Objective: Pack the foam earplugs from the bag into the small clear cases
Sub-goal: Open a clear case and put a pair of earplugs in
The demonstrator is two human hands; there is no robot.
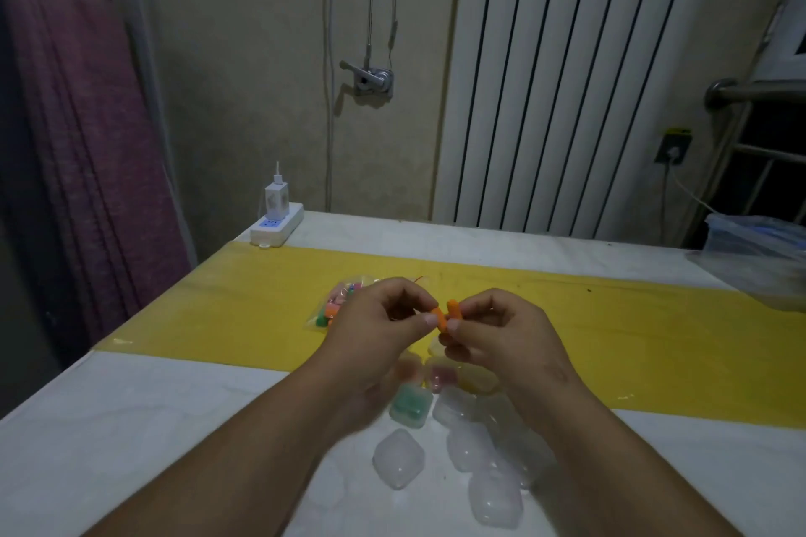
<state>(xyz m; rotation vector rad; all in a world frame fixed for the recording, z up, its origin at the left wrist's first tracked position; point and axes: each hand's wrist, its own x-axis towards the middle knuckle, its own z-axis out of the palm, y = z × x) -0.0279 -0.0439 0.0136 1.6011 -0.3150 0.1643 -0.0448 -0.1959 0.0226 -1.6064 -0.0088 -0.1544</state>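
Two orange foam earplugs [447,314] sit between my fingertips above the table. My left hand [384,318] pinches one, my right hand [497,327] pinches the other. Behind my left hand lies the clear bag of coloured earplugs [338,305] on the yellow strip. Below my hands lie several small clear cases: one holds green earplugs [410,405], one holds pink ones [441,375], and others look empty, such as the clear case [397,458] nearest my left forearm. A case under my right fingers is partly hidden.
The white table [174,427] has a yellow strip [654,340] across it. A white power strip with a charger [277,218] stands at the back left corner. A plastic bag [759,257] lies at the right edge. A radiator and wall stand behind.
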